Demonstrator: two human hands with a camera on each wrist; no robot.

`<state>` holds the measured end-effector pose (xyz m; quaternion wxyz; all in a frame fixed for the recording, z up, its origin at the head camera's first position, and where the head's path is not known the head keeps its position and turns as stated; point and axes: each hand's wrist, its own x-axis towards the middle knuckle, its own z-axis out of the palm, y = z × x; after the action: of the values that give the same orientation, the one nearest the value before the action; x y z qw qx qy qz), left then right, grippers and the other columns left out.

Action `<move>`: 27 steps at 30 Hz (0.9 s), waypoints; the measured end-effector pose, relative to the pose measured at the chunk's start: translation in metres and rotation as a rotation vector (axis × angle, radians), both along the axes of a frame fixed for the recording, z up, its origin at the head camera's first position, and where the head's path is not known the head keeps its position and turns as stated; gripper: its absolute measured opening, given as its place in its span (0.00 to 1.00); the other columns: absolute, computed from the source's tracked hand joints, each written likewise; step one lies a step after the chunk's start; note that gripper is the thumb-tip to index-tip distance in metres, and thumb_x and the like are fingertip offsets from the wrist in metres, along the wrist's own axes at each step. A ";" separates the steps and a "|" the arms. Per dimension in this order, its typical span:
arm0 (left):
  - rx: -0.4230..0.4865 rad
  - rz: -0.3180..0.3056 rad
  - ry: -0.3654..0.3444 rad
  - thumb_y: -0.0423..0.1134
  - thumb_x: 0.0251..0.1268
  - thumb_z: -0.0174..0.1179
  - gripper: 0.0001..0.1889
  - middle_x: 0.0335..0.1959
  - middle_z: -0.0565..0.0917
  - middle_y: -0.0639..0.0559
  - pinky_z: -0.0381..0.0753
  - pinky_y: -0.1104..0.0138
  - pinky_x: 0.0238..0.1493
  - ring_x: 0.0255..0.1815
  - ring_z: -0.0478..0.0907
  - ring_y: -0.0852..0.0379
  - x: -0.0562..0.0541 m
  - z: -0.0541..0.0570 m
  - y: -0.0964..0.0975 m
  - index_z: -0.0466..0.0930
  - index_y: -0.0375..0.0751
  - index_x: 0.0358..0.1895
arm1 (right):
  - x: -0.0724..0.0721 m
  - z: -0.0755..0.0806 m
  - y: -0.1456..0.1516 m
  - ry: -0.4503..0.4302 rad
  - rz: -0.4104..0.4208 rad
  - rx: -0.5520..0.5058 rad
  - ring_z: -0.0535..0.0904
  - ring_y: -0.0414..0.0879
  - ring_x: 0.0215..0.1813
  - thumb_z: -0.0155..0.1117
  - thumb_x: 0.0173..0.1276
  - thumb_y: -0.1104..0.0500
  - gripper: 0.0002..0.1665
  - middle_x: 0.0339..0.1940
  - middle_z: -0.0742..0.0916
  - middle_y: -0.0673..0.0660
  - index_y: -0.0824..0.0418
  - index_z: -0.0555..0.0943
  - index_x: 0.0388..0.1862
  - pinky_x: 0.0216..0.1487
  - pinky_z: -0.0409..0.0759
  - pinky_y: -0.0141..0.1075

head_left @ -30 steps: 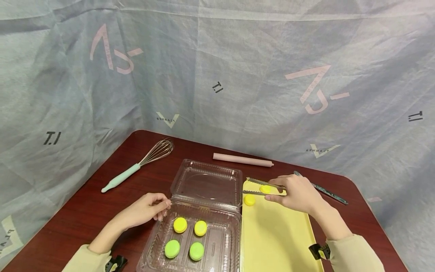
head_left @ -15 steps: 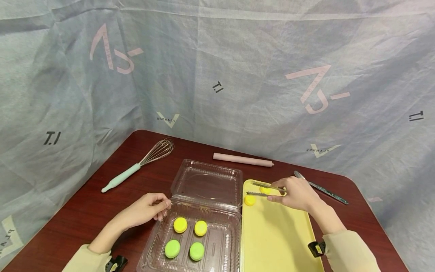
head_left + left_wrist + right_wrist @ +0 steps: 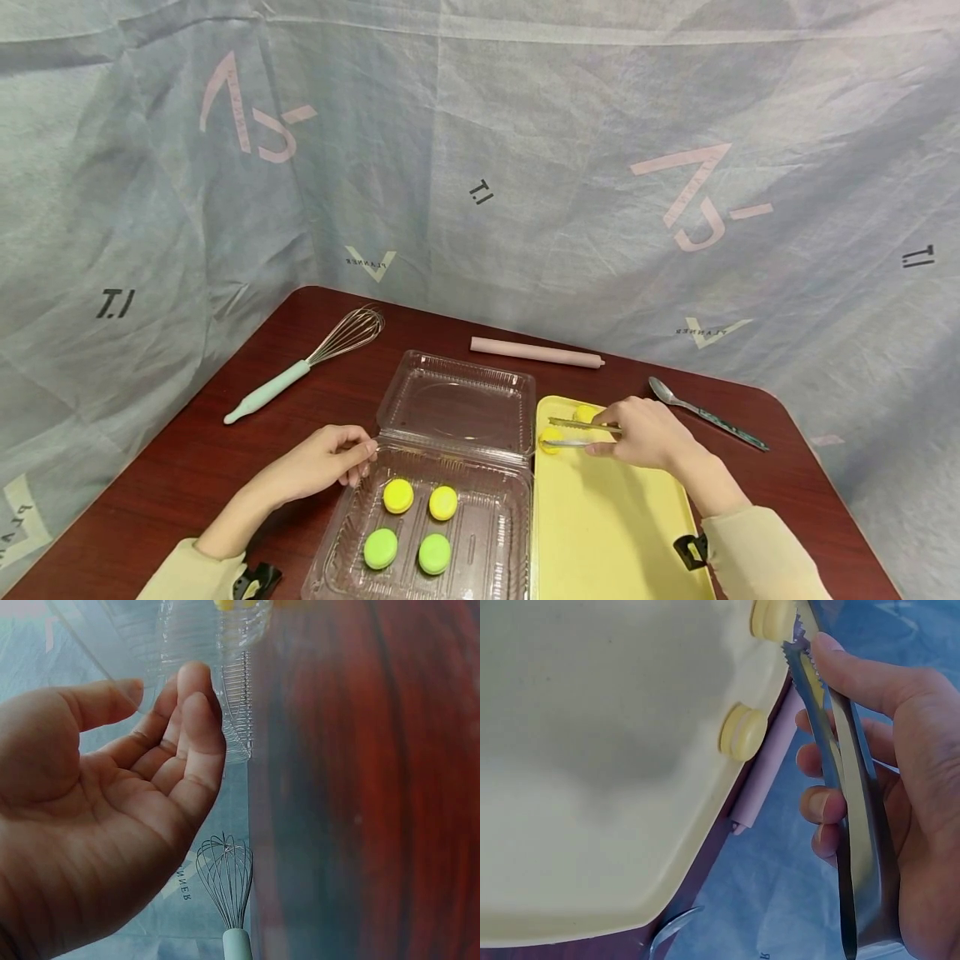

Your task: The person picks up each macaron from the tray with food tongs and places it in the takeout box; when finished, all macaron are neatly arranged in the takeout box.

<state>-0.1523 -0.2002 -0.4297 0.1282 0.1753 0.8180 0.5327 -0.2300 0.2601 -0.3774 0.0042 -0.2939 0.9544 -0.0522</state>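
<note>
Right hand (image 3: 641, 431) grasped metal tongs (image 3: 859, 817), thumb on one arm, fingers wrapped round the other; serrated tips stood parted at the nearer yellow macaron (image 3: 551, 434), contact not clear. That macaron sat on the yellow tray (image 3: 600, 533), by its left edge, with the farther yellow macaron (image 3: 584, 413) just beyond it, near the tray's far edge. Left hand (image 3: 330, 458) had thumb and bent fingers on the left rim of the clear container (image 3: 487, 500), a loose pinch near the hinge; lid lay folded back. Inside: two yellow macarons (image 3: 397, 497) in the farther row, two green macarons (image 3: 380, 548) in the nearer one. Handling, judged by eye: macaron looked light, smooth-shelled, probably brittle if real, so a hard squeeze could crack it or shoot it out; best hold was low across its sides, light pressure, teeth kept off the filling seam. Tongs seemed stiff and springy, better worked from mid-arm. Container looked thin and flexible, apt to slide, so the rim was a sensible place to steady it. Also on the dark red table (image 3: 187, 467): whisk (image 3: 277, 392), pink rolling pin (image 3: 536, 352), spoon (image 3: 712, 417).
</note>
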 end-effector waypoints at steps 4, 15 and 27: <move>0.003 0.000 -0.010 0.37 0.78 0.53 0.11 0.26 0.80 0.49 0.78 0.67 0.30 0.24 0.77 0.58 0.000 0.000 0.000 0.80 0.32 0.41 | 0.001 -0.001 -0.001 -0.008 0.005 0.001 0.55 0.33 0.18 0.77 0.57 0.44 0.20 0.12 0.68 0.39 0.54 0.90 0.43 0.22 0.57 0.31; 0.002 0.006 -0.006 0.37 0.77 0.53 0.11 0.25 0.79 0.50 0.78 0.67 0.29 0.24 0.77 0.58 0.000 -0.001 0.000 0.80 0.33 0.40 | -0.001 0.001 -0.001 0.009 0.045 0.026 0.55 0.33 0.19 0.77 0.57 0.44 0.13 0.13 0.68 0.39 0.49 0.90 0.37 0.21 0.54 0.32; 0.009 0.003 -0.010 0.37 0.78 0.52 0.11 0.25 0.79 0.50 0.78 0.67 0.29 0.24 0.77 0.58 -0.001 -0.002 0.000 0.80 0.33 0.40 | -0.001 0.005 -0.005 0.051 0.108 0.054 0.49 0.34 0.20 0.77 0.57 0.46 0.19 0.15 0.56 0.39 0.42 0.74 0.16 0.22 0.47 0.32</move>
<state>-0.1532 -0.2007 -0.4319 0.1308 0.1718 0.8151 0.5376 -0.2312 0.2555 -0.3726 -0.0093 -0.3461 0.9380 -0.0186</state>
